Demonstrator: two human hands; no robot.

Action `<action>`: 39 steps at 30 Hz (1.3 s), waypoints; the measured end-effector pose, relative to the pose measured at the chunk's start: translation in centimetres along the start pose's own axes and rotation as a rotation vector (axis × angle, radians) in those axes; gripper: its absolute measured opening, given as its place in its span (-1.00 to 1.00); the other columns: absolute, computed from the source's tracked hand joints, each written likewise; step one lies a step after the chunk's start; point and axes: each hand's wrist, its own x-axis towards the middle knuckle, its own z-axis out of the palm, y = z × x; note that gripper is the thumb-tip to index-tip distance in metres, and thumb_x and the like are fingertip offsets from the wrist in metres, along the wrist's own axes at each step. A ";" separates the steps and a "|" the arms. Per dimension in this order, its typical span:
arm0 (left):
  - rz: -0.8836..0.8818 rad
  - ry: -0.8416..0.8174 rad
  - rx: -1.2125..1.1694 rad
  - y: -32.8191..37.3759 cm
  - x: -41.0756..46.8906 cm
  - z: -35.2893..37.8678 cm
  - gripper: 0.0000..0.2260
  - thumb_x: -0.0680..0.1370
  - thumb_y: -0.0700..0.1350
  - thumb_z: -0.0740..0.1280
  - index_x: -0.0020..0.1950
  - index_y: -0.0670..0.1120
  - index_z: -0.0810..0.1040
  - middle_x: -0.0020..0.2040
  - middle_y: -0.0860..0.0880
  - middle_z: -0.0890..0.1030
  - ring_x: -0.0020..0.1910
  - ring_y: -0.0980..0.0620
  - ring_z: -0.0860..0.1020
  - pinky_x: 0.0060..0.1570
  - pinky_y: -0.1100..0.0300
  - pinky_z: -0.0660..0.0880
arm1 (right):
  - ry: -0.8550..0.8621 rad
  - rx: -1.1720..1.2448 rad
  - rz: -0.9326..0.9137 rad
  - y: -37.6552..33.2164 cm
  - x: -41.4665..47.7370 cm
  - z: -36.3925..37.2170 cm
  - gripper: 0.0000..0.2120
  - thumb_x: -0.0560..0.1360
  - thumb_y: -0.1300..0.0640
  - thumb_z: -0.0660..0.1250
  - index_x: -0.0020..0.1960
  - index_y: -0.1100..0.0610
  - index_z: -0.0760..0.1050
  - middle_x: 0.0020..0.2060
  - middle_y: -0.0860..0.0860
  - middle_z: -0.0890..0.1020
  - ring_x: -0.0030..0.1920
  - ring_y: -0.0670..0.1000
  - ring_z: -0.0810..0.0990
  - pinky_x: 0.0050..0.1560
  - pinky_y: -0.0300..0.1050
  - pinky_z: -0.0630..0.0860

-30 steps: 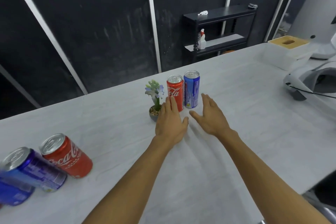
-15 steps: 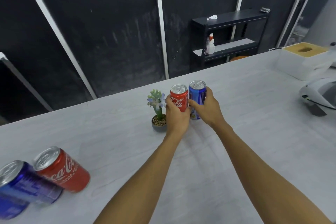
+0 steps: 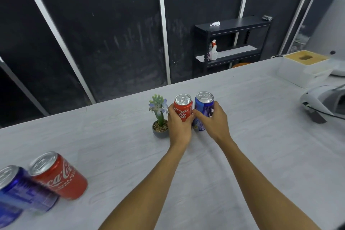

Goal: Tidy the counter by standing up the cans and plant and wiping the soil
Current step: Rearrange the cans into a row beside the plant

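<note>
Against the frame one second back, both hands are no longer lying flat on the desk [image 3: 261,155]; each is now wrapping a can, much as half a second ago. Left hand [image 3: 179,129]: grip closing around the upright red can [image 3: 183,107], fingers curling on its left side, thumb on its near face. Right hand [image 3: 214,121]: grip closing around the upright blue can [image 3: 203,110], thumb crossing its near face, fingers reaching around the right side. The two cans are standing side by side, nearly touching, at the middle of the desk toward the far edge. Small potted plant [image 3: 160,117]: standing upright just left of the left hand, pebbles showing in its grey pot. Near left corner: a second red can [image 3: 59,175] is lying tilted on its side, a second blue can [image 3: 24,190] beside it, blurred. Far right: a white box [image 3: 302,73] with a tan lid is sitting on the desk. Behind the desk: a dark shelf [image 3: 231,43] is carrying a spray bottle [image 3: 213,52].
</note>
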 end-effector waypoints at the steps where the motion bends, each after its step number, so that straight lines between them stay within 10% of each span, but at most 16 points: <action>1: 0.005 -0.007 -0.006 -0.1 -0.4 -0.1 -0.35 0.48 -0.07 0.45 0.47 -0.04 0.20 0.38 -0.03 0.41 0.24 0.13 0.38 0.04 0.39 0.33 | 0.013 0.021 -0.006 -0.1 -0.6 -0.3 -0.43 0.42 -0.01 0.47 0.34 0.10 0.36 0.20 0.01 0.52 0.13 -0.07 0.47 0.07 -0.26 0.44; 6: 0.053 -0.028 -0.017 -0.7 -2.7 -1.1 -0.35 0.46 -0.07 0.47 0.46 0.00 0.22 0.37 0.02 0.41 0.23 0.18 0.36 -0.04 0.52 0.31 | 0.041 0.057 -0.039 -0.7 -3.6 -1.6 -0.48 0.40 -0.01 0.49 0.28 0.08 0.41 0.08 -0.10 0.53 0.06 -0.12 0.50 -0.18 -0.51 0.44; 17: 0.086 0.065 -0.010 -2.5 -7.0 -8.4 -0.31 0.43 -0.01 0.50 0.47 0.04 0.25 0.40 0.01 0.41 0.35 0.04 0.40 0.26 0.05 0.46 | -0.043 0.022 -0.097 -3.6 -9.6 1.0 -0.42 0.36 -0.04 0.50 0.30 0.12 0.43 0.16 0.02 0.59 0.08 -0.07 0.52 -0.02 -0.33 0.46; 39: 0.051 0.294 0.004 -5.9 -9.9 -22.8 -0.31 0.45 0.00 0.48 0.49 0.03 0.21 0.40 0.02 0.40 0.36 0.06 0.39 0.21 0.19 0.40 | -0.251 -0.008 -0.159 -9.5 -16.9 12.1 -0.43 0.35 -0.10 0.51 0.25 0.12 0.45 0.14 0.03 0.60 0.05 -0.08 0.52 -0.08 -0.32 0.46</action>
